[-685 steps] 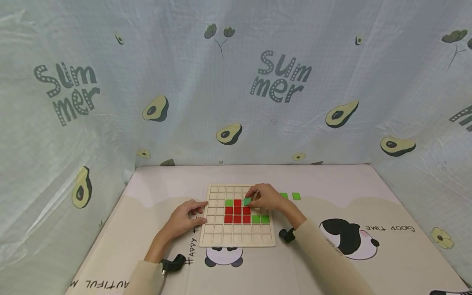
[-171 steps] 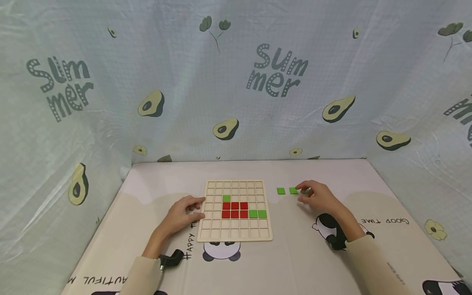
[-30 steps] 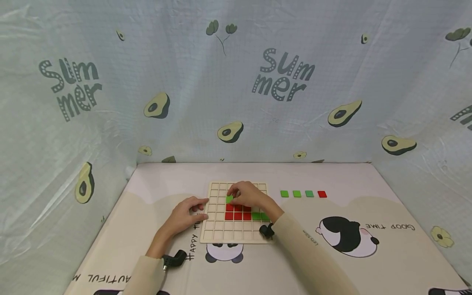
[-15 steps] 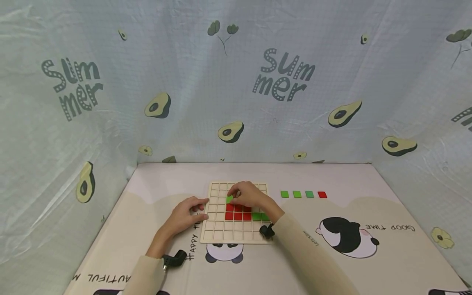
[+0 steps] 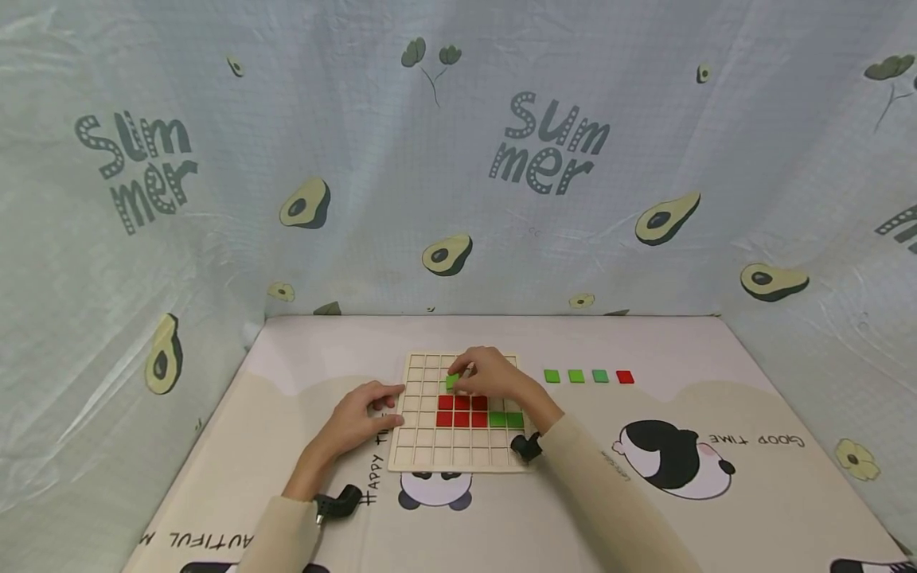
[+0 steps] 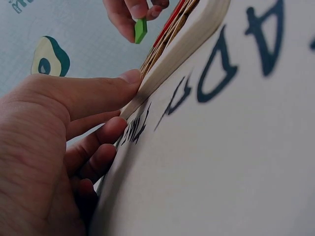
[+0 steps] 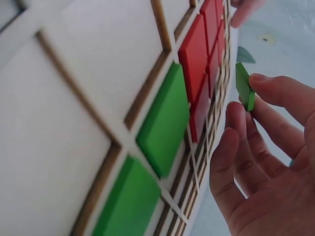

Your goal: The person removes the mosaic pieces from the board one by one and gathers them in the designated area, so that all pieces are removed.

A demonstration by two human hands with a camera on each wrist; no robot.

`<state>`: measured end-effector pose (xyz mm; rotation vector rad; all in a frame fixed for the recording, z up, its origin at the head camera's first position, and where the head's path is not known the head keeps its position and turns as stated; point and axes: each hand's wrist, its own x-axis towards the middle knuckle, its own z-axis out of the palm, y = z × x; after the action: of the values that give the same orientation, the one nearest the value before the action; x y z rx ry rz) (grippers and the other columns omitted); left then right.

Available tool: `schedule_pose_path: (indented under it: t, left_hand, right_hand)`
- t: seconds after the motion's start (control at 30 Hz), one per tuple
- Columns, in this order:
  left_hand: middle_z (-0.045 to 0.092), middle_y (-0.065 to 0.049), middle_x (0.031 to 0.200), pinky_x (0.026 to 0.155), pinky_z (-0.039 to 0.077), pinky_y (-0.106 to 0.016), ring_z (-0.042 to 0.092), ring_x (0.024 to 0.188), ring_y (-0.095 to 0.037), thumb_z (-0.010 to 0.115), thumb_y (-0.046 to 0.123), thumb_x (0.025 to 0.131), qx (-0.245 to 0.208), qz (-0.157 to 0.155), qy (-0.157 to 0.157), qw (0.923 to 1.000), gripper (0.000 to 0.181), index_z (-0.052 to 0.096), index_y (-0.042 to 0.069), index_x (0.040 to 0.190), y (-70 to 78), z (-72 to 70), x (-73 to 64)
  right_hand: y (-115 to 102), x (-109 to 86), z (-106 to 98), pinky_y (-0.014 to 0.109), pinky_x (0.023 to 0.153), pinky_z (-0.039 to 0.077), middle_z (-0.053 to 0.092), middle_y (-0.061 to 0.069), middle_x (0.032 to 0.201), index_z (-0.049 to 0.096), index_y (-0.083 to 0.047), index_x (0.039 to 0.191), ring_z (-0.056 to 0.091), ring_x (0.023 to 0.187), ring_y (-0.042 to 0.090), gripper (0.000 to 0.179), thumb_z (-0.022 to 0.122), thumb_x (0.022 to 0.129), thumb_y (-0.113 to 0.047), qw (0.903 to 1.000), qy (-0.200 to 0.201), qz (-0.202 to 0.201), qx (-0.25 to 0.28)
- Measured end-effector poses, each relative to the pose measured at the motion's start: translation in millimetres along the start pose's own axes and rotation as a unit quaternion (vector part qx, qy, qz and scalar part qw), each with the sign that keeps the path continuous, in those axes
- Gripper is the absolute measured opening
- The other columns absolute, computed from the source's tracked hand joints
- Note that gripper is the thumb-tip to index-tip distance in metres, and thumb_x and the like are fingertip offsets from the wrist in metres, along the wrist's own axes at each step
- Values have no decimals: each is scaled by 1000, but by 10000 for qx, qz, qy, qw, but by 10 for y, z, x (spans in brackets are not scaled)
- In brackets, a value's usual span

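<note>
A light wooden grid board [image 5: 415, 455] lies on the table. A block of red tiles [image 5: 462, 403] fills cells in its middle, and two green tiles [image 5: 505, 419] sit to the right of the block's near row. My right hand [image 5: 493, 372] pinches a green square tile [image 7: 244, 87] between thumb and fingertips; the right wrist view shows it raised off the board, its face tilted. With thumb and index finger spread apart, my left hand [image 5: 356, 420] touches the board's left edge. In the left wrist view its thumb [image 6: 130, 76] lies against that edge.
Right of the board, loose tiles form a row: a light green tile [image 5: 552, 376], another green tile [image 5: 576, 376], a teal tile [image 5: 599, 376] and a red tile [image 5: 625, 376]. The cloth has panda prints [image 5: 673, 458]. A patterned curtain [image 5: 358, 239] stands behind the table.
Since half a second ago, my right hand has lifted the green tile out of its cell and slightly rightward. Earlier red and teal tiles left the board; both now lie in the row. Left hand stays put.
</note>
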<state>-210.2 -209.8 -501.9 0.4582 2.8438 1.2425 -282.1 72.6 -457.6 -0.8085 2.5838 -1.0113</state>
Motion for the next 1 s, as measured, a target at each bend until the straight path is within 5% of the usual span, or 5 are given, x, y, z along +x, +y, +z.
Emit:
schedule_pose_path:
  t: [0.57,1.0]
  left_hand:
    - [63,2,98,81,42,-25,52,91,-12,82,25,87,-16,-2,19,10000,53,69,9,135,13,10,-3]
    - [62,1,98,82,43,-27,52,91,-14,83,24,86,-87,-19,-32,10000,52,69,9,135,10,3,-1]
  right_hand:
    - [191,-519,-415,25,70,51,72,4,107,77,-11,116,63,85,12,24,76,93,-17,9983,467,-243,-246]
    - [512,-1031,-680,26,70,52,73,6,110,77,-10,115,65,85,13,25,77,91,-12,9968,795,79,-83]
